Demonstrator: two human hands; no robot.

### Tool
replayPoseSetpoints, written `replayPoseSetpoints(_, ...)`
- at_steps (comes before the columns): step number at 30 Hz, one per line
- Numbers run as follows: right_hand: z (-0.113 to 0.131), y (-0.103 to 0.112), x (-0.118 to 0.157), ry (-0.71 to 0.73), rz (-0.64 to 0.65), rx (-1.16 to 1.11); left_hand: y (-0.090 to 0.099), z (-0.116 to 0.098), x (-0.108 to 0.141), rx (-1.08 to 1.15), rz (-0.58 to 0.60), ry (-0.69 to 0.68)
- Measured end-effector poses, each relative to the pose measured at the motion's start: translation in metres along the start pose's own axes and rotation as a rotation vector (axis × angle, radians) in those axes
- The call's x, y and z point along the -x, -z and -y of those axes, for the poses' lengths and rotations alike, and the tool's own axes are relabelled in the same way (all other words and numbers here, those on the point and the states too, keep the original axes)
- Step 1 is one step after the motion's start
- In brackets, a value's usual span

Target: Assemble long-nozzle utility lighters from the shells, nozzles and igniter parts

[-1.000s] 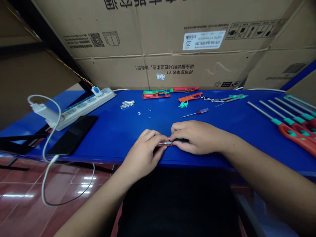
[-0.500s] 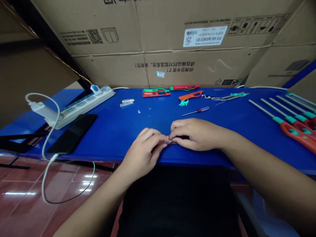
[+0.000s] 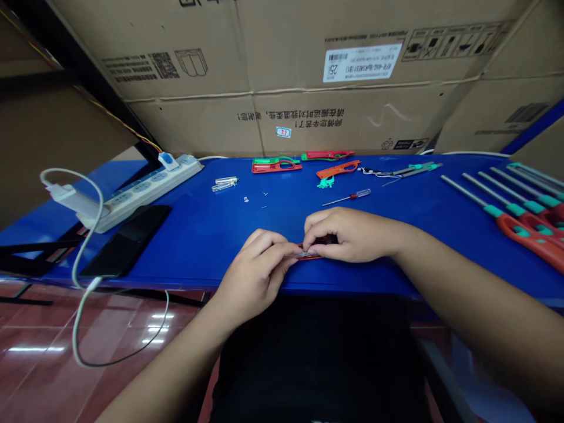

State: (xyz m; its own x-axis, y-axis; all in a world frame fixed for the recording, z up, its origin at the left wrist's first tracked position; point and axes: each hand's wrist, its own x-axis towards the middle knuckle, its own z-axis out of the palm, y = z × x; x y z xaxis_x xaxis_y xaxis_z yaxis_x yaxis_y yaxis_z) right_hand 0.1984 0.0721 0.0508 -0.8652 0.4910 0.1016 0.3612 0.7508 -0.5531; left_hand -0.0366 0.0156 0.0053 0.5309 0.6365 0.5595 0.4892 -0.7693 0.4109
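Note:
Near the front edge of the blue table, my left hand [image 3: 263,267] grips an orange lighter casing half [image 3: 314,257] between thumb and fingers. A small clear, greyish part [image 3: 303,255] shows in the casing between my fingertips. My right hand [image 3: 348,235] is closed over the casing's right part, fingertips pinched at that clear part; what they hold is too small and hidden to tell. Beyond the hands lie a screwdriver [image 3: 346,197] with a clear and red handle, an orange casing half [image 3: 338,170], and small turquoise parts [image 3: 326,183].
Red and green casing halves [image 3: 277,164] lie at the back. Clear fuel tanks [image 3: 224,184] and tiny metal bits are left of centre. Several long-nosed lighters [image 3: 524,223] fill the right side. A phone [image 3: 127,241] and a power strip [image 3: 143,191] stand left; cardboard [image 3: 211,129] closes the back.
My right hand's fingers have shifted slightly at the casing, baring a little more of its orange edge. My left hand keeps its grip. The whole view has drifted slightly.

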Motion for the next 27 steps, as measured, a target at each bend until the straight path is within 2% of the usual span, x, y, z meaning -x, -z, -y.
replayPoseSetpoints(6,-0.001,-0.002,0.002,-0.001,-0.011,-0.066,-0.001,0.0,-0.001,-0.004,-0.001,0.006)
replayPoseSetpoints(12,0.002,-0.013,-0.001,-0.064,-0.124,0.073,-0.001,0.001,0.0,0.005,-0.003,0.077)
replayPoseSetpoints(16,0.003,-0.016,0.0,-0.113,-0.155,0.116,-0.003,0.002,0.001,-0.026,-0.016,0.079)
replayPoseSetpoints(27,0.007,-0.009,0.001,-0.12,-0.105,0.005,-0.005,0.001,0.0,-0.085,-0.048,-0.006)
